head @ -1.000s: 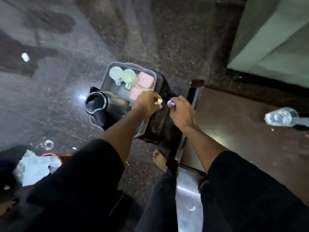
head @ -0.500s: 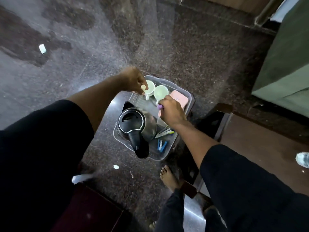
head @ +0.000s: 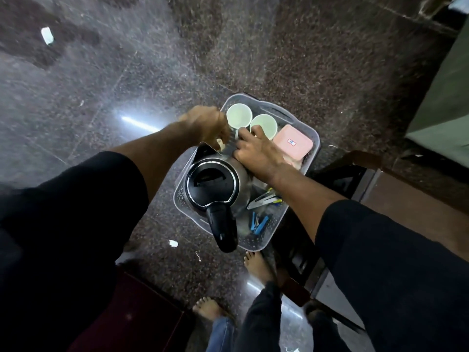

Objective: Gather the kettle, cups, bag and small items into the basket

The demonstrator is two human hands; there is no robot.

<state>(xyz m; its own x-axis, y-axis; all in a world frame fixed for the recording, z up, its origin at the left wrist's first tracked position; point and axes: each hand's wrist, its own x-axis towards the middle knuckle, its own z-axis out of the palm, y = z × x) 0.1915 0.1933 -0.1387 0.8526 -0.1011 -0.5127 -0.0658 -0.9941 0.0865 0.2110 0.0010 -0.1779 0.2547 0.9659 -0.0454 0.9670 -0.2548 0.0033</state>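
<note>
A translucent plastic basket (head: pixel 299 118) stands on the speckled stone floor. Inside it are a steel kettle with a black lid and handle (head: pixel 213 185), two pale green cups (head: pixel 239 115) (head: pixel 263 127), a pink box (head: pixel 291 144), blue clips (head: pixel 258 224) and scissors-like tools (head: pixel 264 200). My left hand (head: pixel 203 128) hovers at the basket's left rim beside the cups, pinching a small cream item (head: pixel 219 144). My right hand (head: pixel 256 153) reaches down between the kettle and the cups with its fingers curled; whatever lies under them is hidden.
A dark bag or stool frame (head: pixel 337 179) sits against the basket's right side, with a brown surface behind it. Bare feet (head: pixel 256 265) stand just below the basket. White scraps (head: pixel 47 35) lie on the floor. A green wall (head: pixel 439 105) rises at the right.
Both hands have moved from the dark bag over to the basket and lowered into it near the cups. The purple item seen in my right hand is no longer visible.
</note>
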